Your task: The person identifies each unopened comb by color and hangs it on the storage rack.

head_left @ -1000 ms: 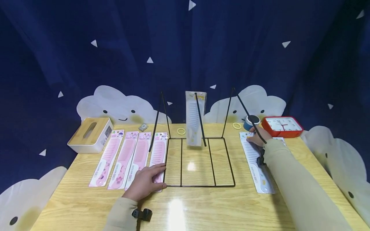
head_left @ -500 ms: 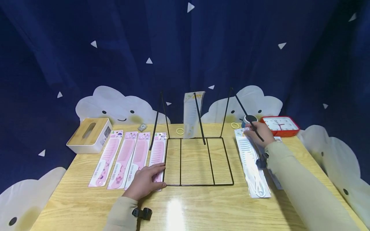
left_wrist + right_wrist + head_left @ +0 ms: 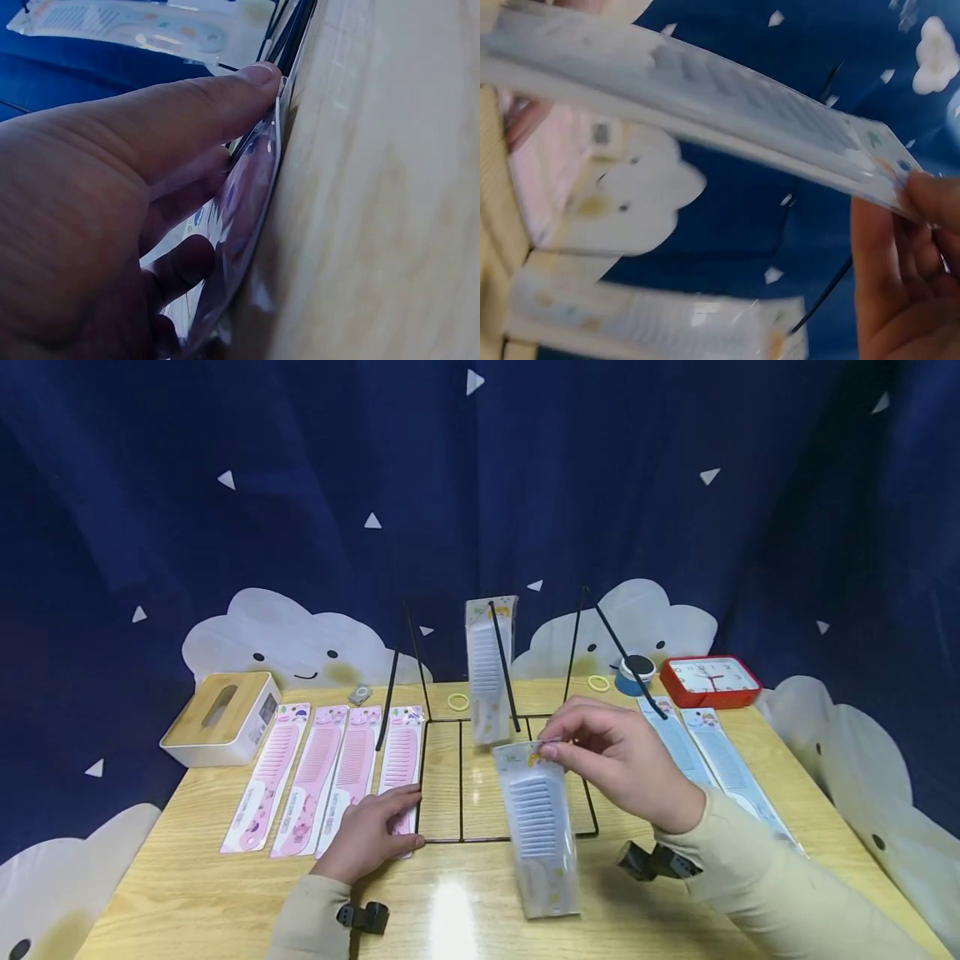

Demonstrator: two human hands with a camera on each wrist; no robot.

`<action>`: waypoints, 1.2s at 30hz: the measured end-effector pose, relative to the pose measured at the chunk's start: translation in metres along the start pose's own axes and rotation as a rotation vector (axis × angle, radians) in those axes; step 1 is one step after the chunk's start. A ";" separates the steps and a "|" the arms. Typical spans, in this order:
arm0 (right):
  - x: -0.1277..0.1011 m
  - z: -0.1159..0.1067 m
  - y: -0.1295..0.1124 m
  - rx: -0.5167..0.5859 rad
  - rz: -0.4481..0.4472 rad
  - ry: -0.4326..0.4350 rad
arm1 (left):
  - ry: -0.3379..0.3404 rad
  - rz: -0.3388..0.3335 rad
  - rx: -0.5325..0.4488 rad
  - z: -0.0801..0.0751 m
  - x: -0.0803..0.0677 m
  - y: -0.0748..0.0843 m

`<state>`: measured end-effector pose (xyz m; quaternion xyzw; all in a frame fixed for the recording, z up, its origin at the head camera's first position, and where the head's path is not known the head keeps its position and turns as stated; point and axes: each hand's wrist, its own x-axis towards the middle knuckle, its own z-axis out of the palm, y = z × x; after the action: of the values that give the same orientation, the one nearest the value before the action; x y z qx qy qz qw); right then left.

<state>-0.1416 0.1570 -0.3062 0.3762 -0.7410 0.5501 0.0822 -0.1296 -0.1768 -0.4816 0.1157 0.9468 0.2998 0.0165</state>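
Note:
My right hand (image 3: 618, 756) pinches the top corner of a packaged blue comb (image 3: 536, 827), which hangs tilted in front of the black wire rack (image 3: 461, 785). In the right wrist view the same comb packet (image 3: 727, 97) stretches away from the thumb and fingers. Another packaged comb (image 3: 489, 672) hangs from the rack's middle hook. My left hand (image 3: 367, 835) rests at the rack's left side, thumb and fingertips touching the wire frame. Beneath that hand lies part of a packaged pink comb (image 3: 401, 760); the left wrist view shows its clear wrapping (image 3: 251, 187) beside the fingers.
More packaged pink combs (image 3: 273, 777) lie to the left, near a wood-topped tissue box (image 3: 217, 718). On the right are two packaged blue combs (image 3: 727, 760), a red clock (image 3: 711, 682) and a blue jar (image 3: 634, 675). Empty rack hooks (image 3: 630, 660) project forward.
My right hand has picked up a packaged blue comb from the right side of the table and carried it left, in front of the rack. The left hand has stayed at the rack.

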 end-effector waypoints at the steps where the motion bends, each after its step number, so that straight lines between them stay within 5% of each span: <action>1: 0.001 0.004 -0.007 0.024 -0.033 0.006 | -0.001 0.000 -0.002 0.000 0.000 0.000; 12: 0.010 0.014 -0.014 0.053 -0.090 0.098 | 0.002 0.002 0.004 0.000 0.001 -0.003; 19: 0.023 0.013 -0.002 -0.024 -0.004 0.126 | 0.001 -0.001 0.002 0.001 0.002 -0.003; 36: 0.128 0.000 0.064 -0.069 0.239 0.232 | 0.007 0.011 0.018 0.001 0.002 -0.002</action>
<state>-0.2731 0.1041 -0.2858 0.2161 -0.7844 0.5701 0.1141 -0.1314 -0.1776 -0.4834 0.1199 0.9489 0.2917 0.0104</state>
